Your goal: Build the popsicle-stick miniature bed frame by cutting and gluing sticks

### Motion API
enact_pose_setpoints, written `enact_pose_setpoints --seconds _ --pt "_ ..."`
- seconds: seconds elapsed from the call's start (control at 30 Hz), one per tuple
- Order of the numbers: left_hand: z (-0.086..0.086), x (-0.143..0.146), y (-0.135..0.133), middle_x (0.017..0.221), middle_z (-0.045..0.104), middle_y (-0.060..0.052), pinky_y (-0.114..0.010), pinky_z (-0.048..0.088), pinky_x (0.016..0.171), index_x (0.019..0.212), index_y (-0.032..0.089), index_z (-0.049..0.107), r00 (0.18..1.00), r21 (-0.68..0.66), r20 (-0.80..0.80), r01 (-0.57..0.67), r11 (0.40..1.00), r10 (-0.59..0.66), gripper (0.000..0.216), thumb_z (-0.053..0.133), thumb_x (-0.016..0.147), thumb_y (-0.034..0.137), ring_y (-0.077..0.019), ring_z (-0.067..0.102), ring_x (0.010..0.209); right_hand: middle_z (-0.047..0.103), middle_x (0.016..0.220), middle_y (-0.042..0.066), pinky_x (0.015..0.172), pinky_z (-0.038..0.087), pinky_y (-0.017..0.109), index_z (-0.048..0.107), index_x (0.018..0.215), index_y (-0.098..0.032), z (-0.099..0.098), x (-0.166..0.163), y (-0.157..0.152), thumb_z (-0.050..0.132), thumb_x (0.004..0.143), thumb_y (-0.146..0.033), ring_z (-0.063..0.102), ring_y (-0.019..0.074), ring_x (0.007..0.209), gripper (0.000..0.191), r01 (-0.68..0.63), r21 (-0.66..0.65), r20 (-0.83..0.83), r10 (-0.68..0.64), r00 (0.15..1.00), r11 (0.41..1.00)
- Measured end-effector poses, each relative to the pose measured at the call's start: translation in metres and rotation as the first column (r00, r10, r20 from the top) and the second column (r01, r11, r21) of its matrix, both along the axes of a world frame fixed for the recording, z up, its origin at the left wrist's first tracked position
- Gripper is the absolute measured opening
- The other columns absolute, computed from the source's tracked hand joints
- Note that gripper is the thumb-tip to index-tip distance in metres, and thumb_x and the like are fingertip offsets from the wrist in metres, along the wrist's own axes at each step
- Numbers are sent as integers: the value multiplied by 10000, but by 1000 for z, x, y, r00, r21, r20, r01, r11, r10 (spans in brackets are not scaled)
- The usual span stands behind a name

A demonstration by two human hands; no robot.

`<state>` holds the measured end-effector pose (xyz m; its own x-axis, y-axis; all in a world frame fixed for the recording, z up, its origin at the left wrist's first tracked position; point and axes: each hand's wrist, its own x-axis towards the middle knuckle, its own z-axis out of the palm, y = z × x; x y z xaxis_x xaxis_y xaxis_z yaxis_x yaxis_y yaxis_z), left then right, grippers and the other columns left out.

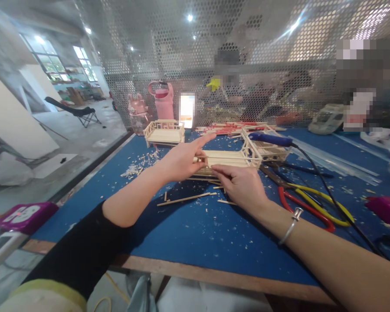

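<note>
A small wooden model bed (229,158) made of thin sticks rests on the blue table top (188,229). My left hand (181,161) grips its left end, index finger stretched out along the top. My right hand (242,184) pinches the front rail from below, fingers closed on it. A silver bangle (291,225) circles my right wrist. Loose thin sticks (185,199) lie just in front of the model.
Another finished stick bed (165,132) stands at the back left, a third (266,145) at the back right under a blue-handled tool (271,138). Red and yellow-handled cutters (312,203) lie right. Pink bottles (162,102) stand by a perforated screen; people sit behind it.
</note>
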<state>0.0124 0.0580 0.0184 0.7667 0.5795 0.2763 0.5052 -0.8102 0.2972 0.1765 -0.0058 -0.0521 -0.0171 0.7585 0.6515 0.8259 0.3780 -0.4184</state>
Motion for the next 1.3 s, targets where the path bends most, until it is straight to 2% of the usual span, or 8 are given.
enact_pose_setpoints --seconds 0.27,0.47,0.63,0.73,0.87,1.03,1.17,1.3 --pt "1 0 -4 910 657 -27 -254 426 722 1384 192 214 1000 14 6 5 1000 -5 737 488 703 137 -140 593 783 639 521 -5 472 415 224 705 875 -160 10 -1 -5 516 726 -233 521 105 400 251 50 21 -139 -46 989 999" --pt "1 -2 -5 1018 625 -49 -262 430 720 1369 196 251 1000 65 -14 1 998 -1 736 478 672 128 -145 580 811 653 554 -8 478 413 218 695 729 -178 14 7 -7 499 682 -152 521 100 419 203 68 62 -166 -57 984 996" --pt "3 1 -6 1063 610 -56 -299 412 806 1377 193 229 999 108 -31 12 994 -9 748 505 683 162 -177 555 923 714 715 21 591 470 242 703 759 -192 14 8 -5 517 731 -185 641 150 618 189 26 37 -177 -19 984 999" --pt "5 5 -7 1060 608 -60 -320 396 837 1399 196 161 999 145 -41 6 989 0 790 518 695 191 -194 537 957 714 707 18 586 476 246 705 777 -196 14 7 -4 543 713 -172 639 150 596 176 33 32 -178 -27 984 999" --pt "12 9 -7 1104 588 -82 -318 391 823 1418 194 56 995 146 -95 18 989 -5 868 510 678 164 -198 538 946 704 677 13 587 465 239 701 768 -191 16 7 -7 549 702 -150 627 140 579 171 43 44 -116 -38 993 998" --pt "22 10 -2 1078 608 -83 -281 403 746 1424 207 -19 979 13 -202 39 999 -36 926 497 658 153 -163 572 799 682 654 9 590 438 240 678 739 -187 21 12 -10 532 705 -144 604 136 586 156 26 54 -7 -26 1000 998" --pt "22 16 1 1028 634 -78 -282 406 738 1427 201 35 967 -6 -244 65 998 -65 922 529 649 182 -185 578 831 686 762 45 611 416 263 648 787 -179 21 12 -9 456 739 -115 609 170 694 208 32 30 108 -35 994 999" --pt "20 20 -2 1015 646 -84 -286 410 727 1423 194 86 963 2 -261 64 998 -62 894 547 657 212 -196 585 832 689 712 45 569 402 276 641 923 -194 18 9 -9 440 826 -220 608 183 621 225 122 -70 165 -109 980 990"
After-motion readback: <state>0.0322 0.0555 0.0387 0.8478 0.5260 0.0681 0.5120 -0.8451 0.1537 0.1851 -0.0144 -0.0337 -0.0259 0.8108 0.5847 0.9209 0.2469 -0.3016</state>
